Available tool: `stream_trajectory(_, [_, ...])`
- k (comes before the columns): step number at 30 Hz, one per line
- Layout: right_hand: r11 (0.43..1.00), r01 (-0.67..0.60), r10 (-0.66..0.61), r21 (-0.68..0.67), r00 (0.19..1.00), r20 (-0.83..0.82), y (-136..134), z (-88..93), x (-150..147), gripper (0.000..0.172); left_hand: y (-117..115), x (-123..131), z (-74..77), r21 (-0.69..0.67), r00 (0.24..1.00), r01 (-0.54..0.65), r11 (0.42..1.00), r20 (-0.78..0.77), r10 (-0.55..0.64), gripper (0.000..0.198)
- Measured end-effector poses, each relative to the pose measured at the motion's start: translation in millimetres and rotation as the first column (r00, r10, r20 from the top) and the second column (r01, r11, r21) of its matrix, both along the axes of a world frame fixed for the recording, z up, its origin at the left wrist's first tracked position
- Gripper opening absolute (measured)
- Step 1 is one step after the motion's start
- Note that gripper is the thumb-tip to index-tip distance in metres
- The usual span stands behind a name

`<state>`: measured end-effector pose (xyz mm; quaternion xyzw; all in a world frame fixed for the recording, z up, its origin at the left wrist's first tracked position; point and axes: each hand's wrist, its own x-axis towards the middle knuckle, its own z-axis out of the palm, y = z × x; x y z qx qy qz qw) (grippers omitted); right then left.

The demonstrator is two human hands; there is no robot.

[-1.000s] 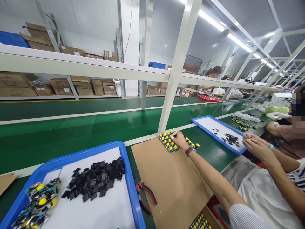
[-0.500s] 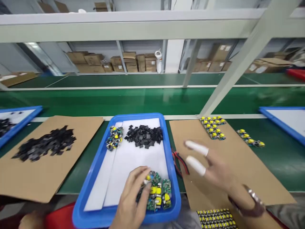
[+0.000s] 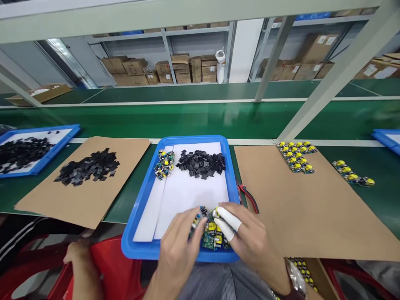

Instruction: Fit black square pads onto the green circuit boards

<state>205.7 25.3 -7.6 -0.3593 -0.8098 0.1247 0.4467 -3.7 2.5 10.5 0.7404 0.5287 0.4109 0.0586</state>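
Circuit boards (image 3: pixel 208 241) lie in the near right corner of the blue tray (image 3: pixel 137 248). The left hand (image 3: pixel 176 243) pinches one board (image 3: pixel 196 221); the right hand (image 3: pixel 254 239) meets the pile, its grip undeterminable. Boards are best separated singly, held by edges, without dragging components.

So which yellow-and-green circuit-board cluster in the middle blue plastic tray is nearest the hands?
The near-right cluster, between left hand and right hand; the other cluster sits in the far-left corner.
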Motion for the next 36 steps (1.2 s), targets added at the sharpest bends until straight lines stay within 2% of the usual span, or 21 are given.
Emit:
stream_trajectory(2, [1.000, 0.013, -0.013, -0.008, 0.998, 0.064, 3, -7.8, 6, 0.047, 8, -12, 0.0, -0.129, 1.000, -0.007, 0.992, -0.021, 0.004, 0.035])
stream_trajectory(5, [0.992, -0.052, 0.068, -0.113, 0.986, 0.151, 5, -16.9, 18, 0.039, 16, -26, -3.3, -0.335, 0.994, 0.092, 0.938, -0.028, -0.107, 0.031])
stream_trajectory(7, [0.976, -0.083, 0.117, -0.199, 0.978, 0.170, 3, -19.1, 25, 0.044, 18, -29, -6.0, -0.383, 0.987, 0.137, 0.914, -0.020, -0.156, 0.031])
stream_trajectory(9, [0.962, -0.104, 0.152, -0.254, 0.972, 0.179, 1, -18.3, 31, 0.050, 18, -30, -7.6, -0.397, 0.991, 0.120, 0.910, -0.006, -0.134, 0.031])
stream_trajectory(11, [0.957, -0.121, 0.173, -0.264, 0.967, 0.185, 3, -14.6, 37, 0.052, 18, -29, -7.6, -0.443, 0.991, 0.122, 0.888, 0.014, -0.130, 0.031])
stream_trajectory(13, [0.965, -0.094, 0.143, -0.246, 0.971, 0.190, 11, -8.1, 43, 0.051, 19, -29, -7.0, -0.481, 0.989, 0.140, 0.865, 0.028, -0.144, 0.030])
stream_trajectory(16, [0.983, 0.008, 0.029, -0.181, 0.979, 0.202, 35, 3.9, 49, 0.042, 21, -29, -7.1, -0.456, 0.995, 0.093, 0.885, 0.003, -0.103, 0.033])
stream_trajectory(18, [0.990, 0.037, 0.000, -0.134, 0.965, 0.263, 56, 10.0, 47, 0.033, 24, -27, -8.5, -0.431, 0.996, 0.069, 0.899, -0.021, -0.087, 0.035])
stream_trajectory(22, [0.993, -0.012, 0.068, -0.115, 0.865, 0.497, 99, 12.8, 23, 0.020, 25, -16, -13.9, -0.415, 0.990, 0.123, 0.902, -0.014, -0.141, 0.035])
stream_trajectory(26, [0.988, -0.032, 0.113, -0.149, 0.811, 0.574, 131, 8.1, -14, 0.019, 23, -12, -20.1, -0.352, 0.992, 0.128, 0.927, 0.063, -0.113, 0.026])
stream_trajectory(31, [0.982, -0.024, 0.134, -0.189, 0.792, 0.596, 153, 0.2, -41, 0.020, 22, -15, -22.2, -0.330, 0.988, 0.138, 0.934, 0.111, -0.107, 0.022])
stream_trajectory(36, [0.971, -0.023, 0.152, -0.240, 0.830, 0.536, 153, 3.3, -37, 0.022, 21, -13, -21.8, -0.346, 0.990, 0.117, 0.931, 0.118, -0.080, 0.022])
